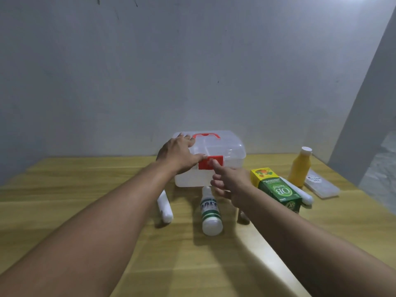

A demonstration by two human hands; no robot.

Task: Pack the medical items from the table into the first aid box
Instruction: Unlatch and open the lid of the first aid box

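Note:
The clear plastic first aid box (pixel 231 151) stands closed at the table's far middle, with a red handle (pixel 206 135) on top and a red latch (pixel 206 165) on its front. My left hand (pixel 179 154) lies flat on the lid's left side, thumb touching the latch. My right hand (pixel 230 185) is in front of the box, index finger on the latch, other fingers curled, holding nothing. A white bottle with green stripes (pixel 211 213) lies before the box. A white roll (pixel 164 207) lies to its left. A green and yellow carton (pixel 276 189) lies at the right.
A yellow bottle with a white cap (pixel 300 167) stands at the right, a flat clear case (pixel 321 184) beside it. A white tube (pixel 300 194) lies behind the carton. A small dark item (pixel 243 215) is partly hidden by my right forearm. The wooden table (pixel 85 189) ends at a grey wall.

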